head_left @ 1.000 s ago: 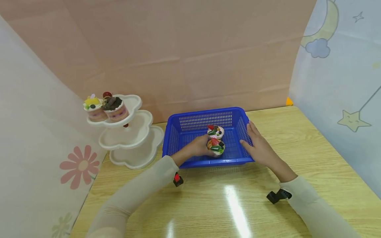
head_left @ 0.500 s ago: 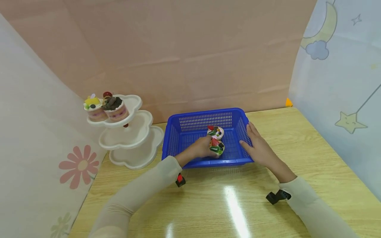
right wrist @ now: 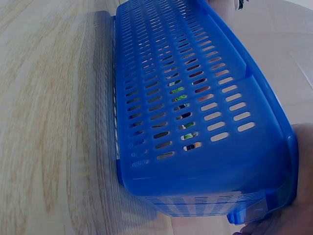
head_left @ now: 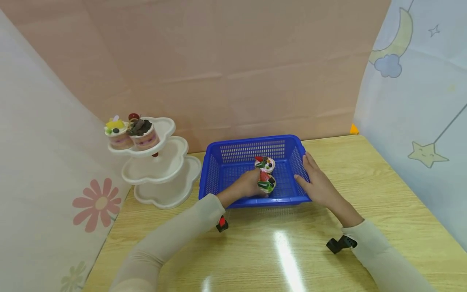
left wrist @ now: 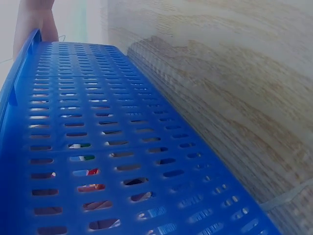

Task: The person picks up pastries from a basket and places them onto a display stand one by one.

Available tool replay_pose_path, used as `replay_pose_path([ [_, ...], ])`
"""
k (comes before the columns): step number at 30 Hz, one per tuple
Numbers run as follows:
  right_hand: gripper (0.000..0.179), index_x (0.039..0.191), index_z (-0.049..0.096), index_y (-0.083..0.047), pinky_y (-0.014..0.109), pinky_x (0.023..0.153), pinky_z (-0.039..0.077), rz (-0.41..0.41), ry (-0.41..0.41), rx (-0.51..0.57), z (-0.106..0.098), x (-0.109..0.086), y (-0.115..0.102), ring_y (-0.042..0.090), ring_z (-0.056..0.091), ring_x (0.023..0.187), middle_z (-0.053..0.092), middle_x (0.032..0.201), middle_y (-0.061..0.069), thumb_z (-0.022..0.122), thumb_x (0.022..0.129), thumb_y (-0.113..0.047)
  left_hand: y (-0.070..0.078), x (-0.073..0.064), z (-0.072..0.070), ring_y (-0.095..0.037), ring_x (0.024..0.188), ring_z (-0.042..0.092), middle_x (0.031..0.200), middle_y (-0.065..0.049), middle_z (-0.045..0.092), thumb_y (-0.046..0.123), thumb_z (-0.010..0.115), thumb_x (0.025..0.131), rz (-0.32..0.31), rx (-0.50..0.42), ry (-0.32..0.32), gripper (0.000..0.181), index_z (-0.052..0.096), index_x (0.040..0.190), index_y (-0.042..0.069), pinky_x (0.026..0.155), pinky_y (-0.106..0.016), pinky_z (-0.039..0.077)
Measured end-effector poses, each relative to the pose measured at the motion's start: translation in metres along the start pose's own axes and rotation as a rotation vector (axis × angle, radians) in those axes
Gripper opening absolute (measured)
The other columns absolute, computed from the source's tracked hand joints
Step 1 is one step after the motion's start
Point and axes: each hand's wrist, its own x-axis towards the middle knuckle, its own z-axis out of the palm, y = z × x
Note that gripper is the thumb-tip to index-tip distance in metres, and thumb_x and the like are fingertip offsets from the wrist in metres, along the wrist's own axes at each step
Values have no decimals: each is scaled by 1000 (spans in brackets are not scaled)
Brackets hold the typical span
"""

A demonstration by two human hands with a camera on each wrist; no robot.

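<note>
Head view: the left hand grips the nearer fruit-topped cake inside the blue plastic basket, which the right hand holds rimwise; wrist views show cake colours only through oblong slots.

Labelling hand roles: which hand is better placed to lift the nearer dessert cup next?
Probably the left hand: it grips the nearer dessert cup, while the right hand holds the blue basket by its rim.

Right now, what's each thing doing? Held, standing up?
Blue basket: upright
Near cake: held, inside basket
Far cake: inside basket, not gripped
White stand: standing
Yellow-topped cup: upright, on stand
Dark-topped cup: upright, on stand
Left hand: gripping near cake
Right hand: holding basket rim
</note>
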Motion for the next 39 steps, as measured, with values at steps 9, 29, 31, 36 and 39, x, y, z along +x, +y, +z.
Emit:
replay_pose_path([
  [9, 72, 148, 0, 2, 60, 108, 13, 7, -4, 2, -1, -1, -2, 37, -1, 141, -12, 156, 11, 39, 101, -36, 4, -3, 3, -16, 88, 59, 98, -1, 62, 32, 86, 67, -44, 10, -2, 64, 51, 113, 7, 77, -30, 49],
  [29, 74, 148, 1, 1, 60, 107, 14, 17, 5, -5, 1, 0, 0, 36, 0, 142, -11, 156, 10, 38, 100, -41, 3, -2, 2, -14, 83, 58, 91, 2, 62, 34, 84, 69, -6, 51, 23, 55, 54, 107, 8, 73, -29, 49],
  [31, 73, 149, 1, 0, 60, 107, 14, 20, 9, -3, 1, 0, 0, 36, 0, 142, -11, 156, 9, 39, 100, -41, 2, -2, 1, -13, 82, 58, 91, 3, 62, 34, 84, 70, 0, 45, 24, 55, 54, 108, 9, 72, -29, 49],
  [36, 74, 148, 1, 1, 61, 107, 14, 20, 2, 0, 0, 0, -1, 37, 0, 141, -12, 156, 9, 37, 100, -43, 1, -2, 0, -13, 83, 59, 92, 3, 63, 32, 84, 69, 17, 22, 30, 56, 54, 110, 9, 73, -29, 49],
  [39, 75, 148, 0, 1, 60, 107, 13, 17, -4, 1, 0, 0, -1, 37, -1, 141, -13, 156, 10, 36, 100, -43, 0, -2, 0, -13, 86, 60, 94, 4, 64, 30, 85, 69, 36, 15, 29, 55, 55, 111, 10, 77, -29, 49],
])
